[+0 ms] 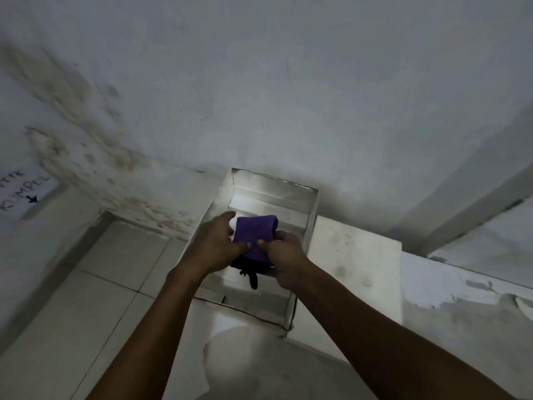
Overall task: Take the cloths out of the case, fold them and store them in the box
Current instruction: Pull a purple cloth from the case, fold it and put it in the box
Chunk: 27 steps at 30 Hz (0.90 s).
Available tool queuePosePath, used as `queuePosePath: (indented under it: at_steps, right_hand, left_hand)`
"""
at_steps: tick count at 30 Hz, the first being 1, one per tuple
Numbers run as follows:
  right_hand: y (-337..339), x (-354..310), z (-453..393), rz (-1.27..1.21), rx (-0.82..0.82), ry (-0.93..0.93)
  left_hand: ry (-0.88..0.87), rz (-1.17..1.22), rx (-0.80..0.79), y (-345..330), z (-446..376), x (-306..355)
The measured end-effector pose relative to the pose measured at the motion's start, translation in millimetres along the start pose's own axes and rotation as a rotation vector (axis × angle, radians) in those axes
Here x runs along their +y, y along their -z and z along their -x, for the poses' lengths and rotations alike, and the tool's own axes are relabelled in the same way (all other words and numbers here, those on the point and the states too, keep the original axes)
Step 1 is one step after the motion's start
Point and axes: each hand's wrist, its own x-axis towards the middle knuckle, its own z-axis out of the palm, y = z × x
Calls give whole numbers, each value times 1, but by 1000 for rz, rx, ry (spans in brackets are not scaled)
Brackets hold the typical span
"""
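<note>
Head view: a person's left hand (215, 243) and right hand (284, 252) are pinching a folded purple cloth (255, 236) over the open white box (313, 203). A dark cloth (249, 268) is lying beneath it; storing looks partly done, with this cloth not yet released.

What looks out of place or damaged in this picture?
The wall behind the white box has dark stains. A black cloth hangs below the purple cloth held by both hands, left hand, right hand.
</note>
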Motion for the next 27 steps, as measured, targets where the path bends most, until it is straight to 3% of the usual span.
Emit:
queuePosePath:
  at_steps: [2, 4, 9, 18, 22, 27]
  right_hand:
    - [-7, 2, -17, -37, 9, -50]
    - [-15, 5, -33, -72, 18, -105]
    - [-35, 12, -65, -176, 32, -187]
    - [-65, 19, -106, -328, -44, -178]
    - [-70, 20, -116, -172, 62, -165]
    - [-75, 9, -116, 170, 329, -185]
  left_hand:
    - [-56, -109, 238, 3, -11, -8]
    - [-66, -141, 366, 6, -24, -15]
    - [102, -129, 140, 1, -43, -31]
    - [70, -192, 249, -10, -51, -42]
    - [75, -209, 268, -12, -54, -43]
    - [77, -217, 255, -12, -54, -42]
